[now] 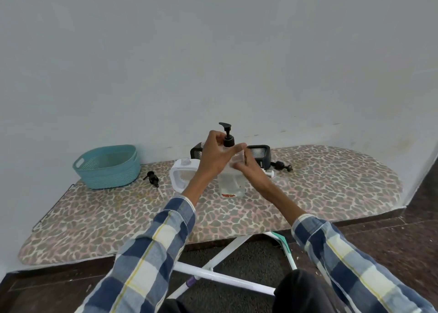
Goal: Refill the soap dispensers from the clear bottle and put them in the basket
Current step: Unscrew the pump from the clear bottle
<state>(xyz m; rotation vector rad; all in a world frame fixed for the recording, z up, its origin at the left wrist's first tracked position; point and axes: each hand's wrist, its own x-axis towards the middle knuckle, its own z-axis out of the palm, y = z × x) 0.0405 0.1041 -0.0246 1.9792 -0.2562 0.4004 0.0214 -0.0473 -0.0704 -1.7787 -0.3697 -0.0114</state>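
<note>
the clear bottle stands upright mid-worktop. the left hand pinches its black pump; the right hand grips the bottle's shoulder. the teal basket sits far left, white dispenser between.

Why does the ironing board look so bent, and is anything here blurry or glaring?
Head view: the wide-angle lens bows the ironing board and the floor edges. Light is soft and even, with faint shadows and no strong glare. The clear bottle blends into the pattern behind it. The left hand and right hand look slightly soft.
</note>
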